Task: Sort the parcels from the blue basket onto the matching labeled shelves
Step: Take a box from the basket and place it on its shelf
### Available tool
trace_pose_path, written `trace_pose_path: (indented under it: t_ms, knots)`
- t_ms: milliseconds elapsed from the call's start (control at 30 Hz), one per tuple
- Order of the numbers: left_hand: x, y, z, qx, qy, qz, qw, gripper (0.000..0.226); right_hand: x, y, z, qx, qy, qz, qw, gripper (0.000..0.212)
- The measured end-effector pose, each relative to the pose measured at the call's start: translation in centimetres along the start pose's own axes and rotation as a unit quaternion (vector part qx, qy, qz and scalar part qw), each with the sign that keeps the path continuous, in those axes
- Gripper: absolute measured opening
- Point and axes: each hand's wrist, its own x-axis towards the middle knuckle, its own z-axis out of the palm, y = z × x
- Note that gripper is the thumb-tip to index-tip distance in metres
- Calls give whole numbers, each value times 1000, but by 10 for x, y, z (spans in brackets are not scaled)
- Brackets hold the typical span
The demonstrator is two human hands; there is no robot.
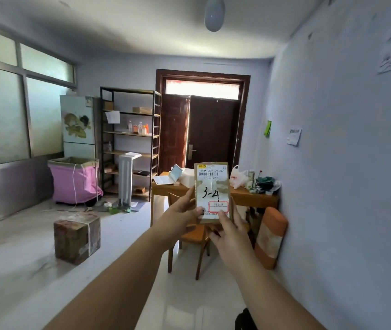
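Observation:
I hold a small flat cardboard parcel (pixel 211 186) upright at arm's length in the middle of the view. Its white shipping label carries a barcode and a handwritten "3-4". My left hand (pixel 182 211) grips its lower left edge, thumb on the front. My right hand (pixel 229 231) grips the bottom right corner from below, thumb on the label. A black metal shelf rack (pixel 130 144) with wooden boards stands far ahead against the back wall, holding a few boxes and bottles. No blue basket is in view.
A taped cardboard box (pixel 76 236) sits on the floor to the left. A pink-lined cart (pixel 74 179) and a fridge (pixel 78 125) stand beside the rack. Ahead are a wooden desk (pixel 249 196) with clutter, a chair (pixel 192 236), an orange cushion (pixel 270 236) and a dark door (pixel 211 132).

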Motion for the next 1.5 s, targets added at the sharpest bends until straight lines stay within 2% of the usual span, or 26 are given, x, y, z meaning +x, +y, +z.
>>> trace_pose_path:
  t_ms: [100,367,633,967,1067,1200,1300,1500]
  knots:
    - [4,-4,2,-14,2,17,1000,63,-1,-4,-4,-97,9,-20,995,53]
    - [9,-5,17,-48,-7,13,999,67,0,-8,-26,-123,4,-13,992,50]
    - [8,-10,51,-57,-40,25,997,66,-5,-24,-74,-208,5,-38,977,52]
    - [11,-23,89,-54,-140,34,988,69,-41,-46,-118,-222,35,-48,973,65]
    - [13,-22,107,-39,-194,28,980,70,-69,-57,-126,-255,78,-57,962,67]
    - [2,-18,149,-73,-286,12,955,66,-130,-78,-141,-274,172,-86,942,67]
    - [-17,-18,189,-90,-364,25,927,66,-188,-100,-145,-327,239,-92,910,68]
    - [-101,-7,286,-109,-549,82,825,69,-345,-137,-144,-379,413,-67,825,66]
